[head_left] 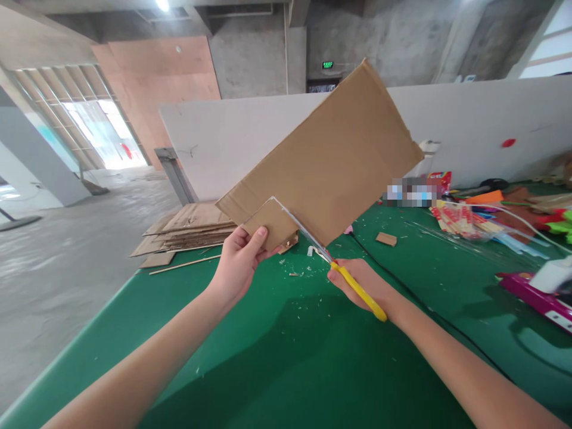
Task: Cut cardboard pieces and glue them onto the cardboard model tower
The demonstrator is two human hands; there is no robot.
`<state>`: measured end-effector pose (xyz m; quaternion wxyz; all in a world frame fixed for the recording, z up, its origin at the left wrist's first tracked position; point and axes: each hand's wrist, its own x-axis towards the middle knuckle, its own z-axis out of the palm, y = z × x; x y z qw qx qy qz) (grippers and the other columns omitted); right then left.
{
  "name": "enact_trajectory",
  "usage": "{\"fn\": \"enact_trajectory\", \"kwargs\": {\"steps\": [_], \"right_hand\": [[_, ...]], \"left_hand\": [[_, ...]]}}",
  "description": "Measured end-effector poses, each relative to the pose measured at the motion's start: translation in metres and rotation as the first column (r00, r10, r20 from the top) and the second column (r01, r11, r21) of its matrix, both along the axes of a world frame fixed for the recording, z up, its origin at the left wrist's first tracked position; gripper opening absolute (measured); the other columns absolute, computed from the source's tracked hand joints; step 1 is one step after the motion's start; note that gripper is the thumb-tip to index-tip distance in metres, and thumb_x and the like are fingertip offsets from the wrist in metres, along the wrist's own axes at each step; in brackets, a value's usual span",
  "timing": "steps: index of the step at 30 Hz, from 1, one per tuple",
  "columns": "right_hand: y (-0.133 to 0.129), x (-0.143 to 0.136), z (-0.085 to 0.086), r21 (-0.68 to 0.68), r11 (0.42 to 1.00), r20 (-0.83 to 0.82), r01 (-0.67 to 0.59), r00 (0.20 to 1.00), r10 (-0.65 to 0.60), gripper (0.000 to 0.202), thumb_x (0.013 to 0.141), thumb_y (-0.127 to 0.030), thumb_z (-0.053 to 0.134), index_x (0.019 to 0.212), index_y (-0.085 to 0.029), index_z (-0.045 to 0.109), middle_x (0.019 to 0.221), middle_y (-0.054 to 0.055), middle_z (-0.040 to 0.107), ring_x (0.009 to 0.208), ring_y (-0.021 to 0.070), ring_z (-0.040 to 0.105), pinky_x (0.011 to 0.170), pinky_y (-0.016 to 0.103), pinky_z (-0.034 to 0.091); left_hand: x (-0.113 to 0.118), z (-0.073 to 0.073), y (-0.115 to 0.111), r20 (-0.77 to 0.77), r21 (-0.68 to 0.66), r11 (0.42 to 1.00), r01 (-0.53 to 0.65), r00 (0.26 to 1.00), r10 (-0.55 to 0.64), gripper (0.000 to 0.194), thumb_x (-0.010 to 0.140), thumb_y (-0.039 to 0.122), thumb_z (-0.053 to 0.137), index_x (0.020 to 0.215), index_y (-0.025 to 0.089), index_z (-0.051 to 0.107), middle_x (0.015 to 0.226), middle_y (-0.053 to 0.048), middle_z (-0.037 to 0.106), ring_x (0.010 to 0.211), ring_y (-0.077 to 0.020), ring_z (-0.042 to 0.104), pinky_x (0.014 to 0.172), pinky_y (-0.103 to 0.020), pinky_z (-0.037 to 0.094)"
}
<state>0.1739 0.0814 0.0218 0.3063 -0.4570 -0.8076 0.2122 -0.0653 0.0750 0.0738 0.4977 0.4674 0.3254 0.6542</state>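
A large brown cardboard sheet (330, 149) is held up, tilted, above the green table. My left hand (243, 253) pinches its lower left part, thumb in front and fingers behind. My right hand (357, 283) is closed round the yellow handles of a pair of scissors (353, 286). The scissor blades lie along a cut that runs up from the sheet's lower edge, and the cut ends near a corner where a faint line goes off to the left. How far the blades are parted I cannot make out.
Flat cardboard pieces (192, 223) are stacked at the table's far left. Small scraps litter the green table (250, 345). A black cable (402, 283) crosses the right side near a purple power strip (536, 298). Coloured sticks and packets (478, 220) lie at the back right.
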Motion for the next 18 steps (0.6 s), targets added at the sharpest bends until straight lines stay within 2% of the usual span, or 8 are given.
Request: {"fn": "enact_trajectory", "kwargs": {"steps": [3, 13, 18], "right_hand": [[-0.0018, -0.0007, 0.0006, 0.011, 1.000, 0.020, 0.006, 1.000, -0.006, 0.044, 0.089, -0.053, 0.044, 0.058, -0.022, 0.040, 0.053, -0.001, 0.046, 0.048, 0.0122, 0.041, 0.047, 0.027, 0.027], [-0.0043, -0.0047, 0.0004, 0.055, 0.998, 0.075, -0.015, 0.997, 0.011, 0.049, 0.089, -0.052, 0.045, 0.052, -0.021, 0.034, 0.051, -0.001, 0.041, 0.046, 0.0110, 0.036, 0.048, 0.027, 0.024], [-0.0030, -0.0040, -0.0033, 0.008, 1.000, 0.040, -0.004, 0.999, 0.004, 0.049, 0.087, -0.056, 0.046, 0.054, -0.022, 0.034, 0.053, -0.001, 0.042, 0.046, 0.0103, 0.037, 0.047, 0.026, 0.025]], "left_hand": [[0.0000, -0.0011, 0.0004, 0.015, 0.004, 1.000, 0.019, 1.000, -0.019, 0.029, 0.072, 0.032, 0.077, 0.092, 0.016, 0.062, 0.093, -0.002, 0.070, 0.082, -0.0159, 0.069, 0.079, -0.035, 0.061], [-0.0029, -0.0065, 0.0027, 0.058, -0.003, 0.999, 0.038, 0.998, -0.037, 0.025, 0.072, 0.032, 0.077, 0.084, 0.018, 0.061, 0.080, 0.003, 0.069, 0.069, -0.0105, 0.067, 0.081, -0.033, 0.060], [-0.0045, -0.0069, 0.0046, 0.037, 0.000, 0.999, 0.049, 0.998, -0.049, 0.029, 0.072, 0.033, 0.077, 0.090, 0.017, 0.061, 0.086, 0.001, 0.070, 0.071, -0.0111, 0.068, 0.079, -0.033, 0.060]]}}
